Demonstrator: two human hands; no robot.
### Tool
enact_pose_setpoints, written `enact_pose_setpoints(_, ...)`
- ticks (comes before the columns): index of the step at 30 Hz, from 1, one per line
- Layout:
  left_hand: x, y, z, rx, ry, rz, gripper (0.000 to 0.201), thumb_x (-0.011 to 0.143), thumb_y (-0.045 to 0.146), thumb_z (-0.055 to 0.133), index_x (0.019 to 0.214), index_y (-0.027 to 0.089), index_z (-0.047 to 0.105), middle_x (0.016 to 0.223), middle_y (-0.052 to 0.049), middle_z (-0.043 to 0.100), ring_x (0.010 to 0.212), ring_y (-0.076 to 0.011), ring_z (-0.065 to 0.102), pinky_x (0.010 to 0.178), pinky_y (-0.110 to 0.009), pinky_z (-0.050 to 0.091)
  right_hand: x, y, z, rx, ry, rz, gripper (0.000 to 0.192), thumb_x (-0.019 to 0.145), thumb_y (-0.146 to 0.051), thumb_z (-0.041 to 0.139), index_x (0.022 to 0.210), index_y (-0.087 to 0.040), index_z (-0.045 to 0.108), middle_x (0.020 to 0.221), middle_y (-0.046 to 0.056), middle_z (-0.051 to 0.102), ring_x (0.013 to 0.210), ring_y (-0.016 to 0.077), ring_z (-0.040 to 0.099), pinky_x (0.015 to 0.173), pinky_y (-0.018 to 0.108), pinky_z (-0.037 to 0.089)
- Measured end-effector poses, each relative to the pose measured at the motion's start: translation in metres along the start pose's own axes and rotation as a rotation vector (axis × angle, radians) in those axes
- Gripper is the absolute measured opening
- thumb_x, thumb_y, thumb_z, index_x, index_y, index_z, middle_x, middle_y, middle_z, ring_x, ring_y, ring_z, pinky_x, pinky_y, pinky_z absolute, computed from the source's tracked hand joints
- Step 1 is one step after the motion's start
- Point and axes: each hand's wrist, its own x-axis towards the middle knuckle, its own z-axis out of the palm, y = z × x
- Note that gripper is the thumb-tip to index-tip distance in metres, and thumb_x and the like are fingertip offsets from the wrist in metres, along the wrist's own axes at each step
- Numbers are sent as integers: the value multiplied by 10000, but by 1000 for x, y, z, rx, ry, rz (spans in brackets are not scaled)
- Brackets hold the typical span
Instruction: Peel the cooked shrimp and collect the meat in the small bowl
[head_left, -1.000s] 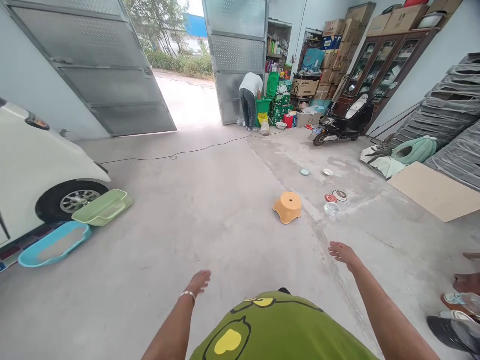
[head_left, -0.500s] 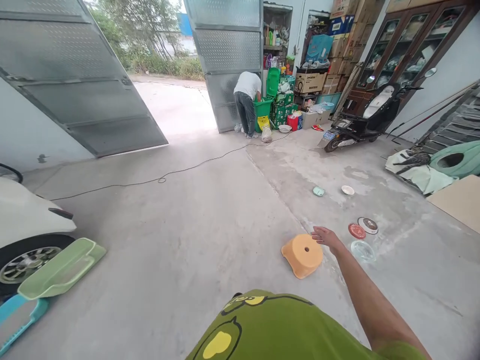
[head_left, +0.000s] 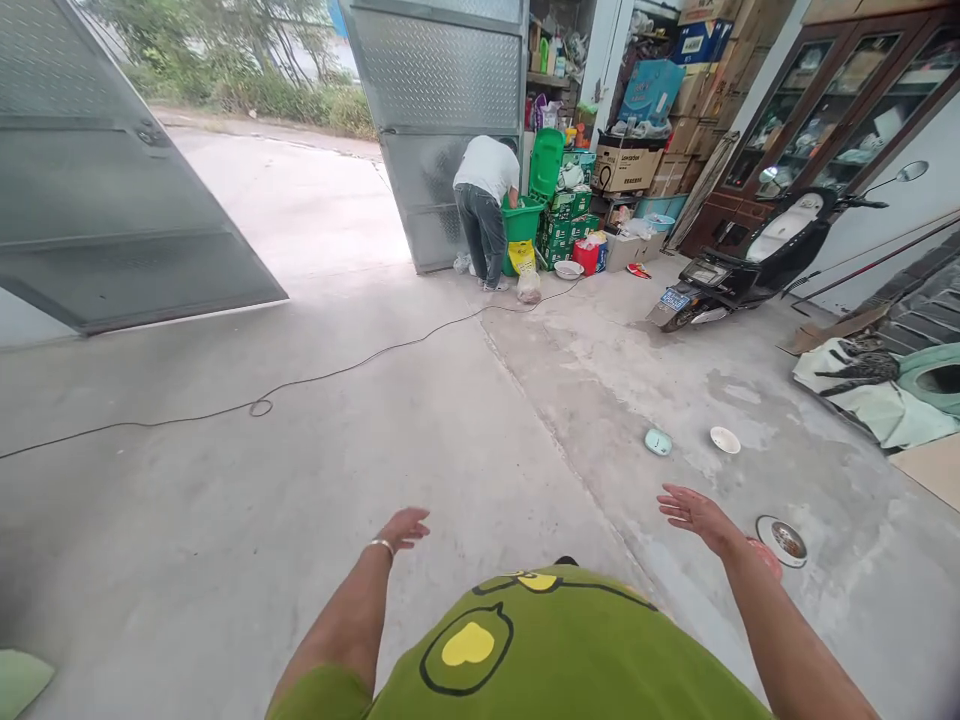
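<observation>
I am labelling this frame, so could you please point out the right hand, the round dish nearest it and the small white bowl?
right hand (head_left: 694, 512): head view, back of the hand.
round dish (head_left: 781, 541): head view, its centre.
small white bowl (head_left: 724, 439): head view, its inside.

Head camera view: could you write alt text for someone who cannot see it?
A person's empty left hand and right hand stretch forward, open, over a concrete garage floor. Small dishes lie on the floor ahead at right; farther off another person bends over a green bin, near a parked scooter.
</observation>
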Motion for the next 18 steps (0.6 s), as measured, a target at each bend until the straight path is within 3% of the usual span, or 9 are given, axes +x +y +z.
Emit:
enact_pose_setpoints(4,120,144,-59,74,-230,56,353,903,466,557,1114,189,615,865,-93,769,1113,-288,717,920,-355,561,87,-68,1,-15,-42,-14,519,841,-490,801,1262,-206,696,1335,188,746,1194,345,743,1127,520,555)
enact_pose_setpoints(7,180,220,-83,244,-359,48,342,821,503,589,941,191,665,714,-96,734,1042,-319,728,899,-402,573,167,-124,28,-41,-48,-4,524,824,-502,815,1239,-205,693,1330,189,747,1175,339,750,1110,526,566)
enact_pose_setpoints(10,207,245,-95,372,-456,-154,231,754,445,619,718,220,661,619,-115,696,861,-346,758,722,-430,596,242,-193,73,-58,-128,-18,487,831,-479,812,1223,-213,697,1313,179,755,1142,316,758,1095,523,573)
enact_pose_setpoints(15,235,243,-133,458,-563,-461,186,683,348,650,550,219,643,588,-148,693,625,-335,743,452,-344,519,349,-322,136,-137,-291,-71,517,813,-512,832,1221,-211,730,1242,165,780,1085,293,767,1089,517,571)
enact_pose_setpoints(16,248,246,-144,462,-550,-513,187,680,345,652,542,218,650,603,-150,707,608,-339,745,426,-342,516,370,-345,142,-160,-291,-68,522,807,-516,835,1216,-206,736,1223,167,785,1083,295,768,1096,524,565)
enact_pose_setpoints(18,281,261,-167,541,-358,-503,163,634,341,693,529,222,656,634,-151,736,565,-379,740,383,-388,519,408,-381,147,-183,-268,-59,530,794,-515,838,1208,-200,741,1198,171,791,1100,308,765,1115,540,550)
